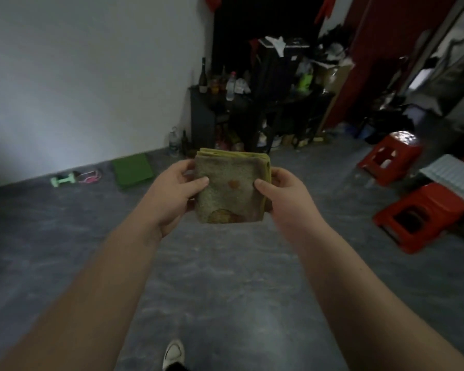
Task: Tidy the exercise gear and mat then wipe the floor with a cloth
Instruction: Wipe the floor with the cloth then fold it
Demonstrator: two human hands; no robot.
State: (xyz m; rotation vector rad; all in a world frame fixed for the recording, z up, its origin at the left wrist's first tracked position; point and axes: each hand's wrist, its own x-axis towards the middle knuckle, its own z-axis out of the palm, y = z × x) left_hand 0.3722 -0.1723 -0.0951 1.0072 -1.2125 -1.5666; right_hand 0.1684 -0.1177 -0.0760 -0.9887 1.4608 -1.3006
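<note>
Folded cloth (231, 188) — yellow-green, stained — held up above the grey floor (225, 277) at centre, clamped from both sides: left hand (174, 191) on its left edge, thumb across the front; right hand (284, 194) likewise on the right edge. Folded green mat (132, 170) laid flat at the far left by the wall, pink band (89, 176) and pale green dumbbell (62, 180) just left of it. Two red stools (391, 156) at right. Cluttered dark shelf (252, 108) at far centre.

Fingers of both hands behind the folded cloth (231, 188), shoe (173, 354) cut by bottom edge
</note>
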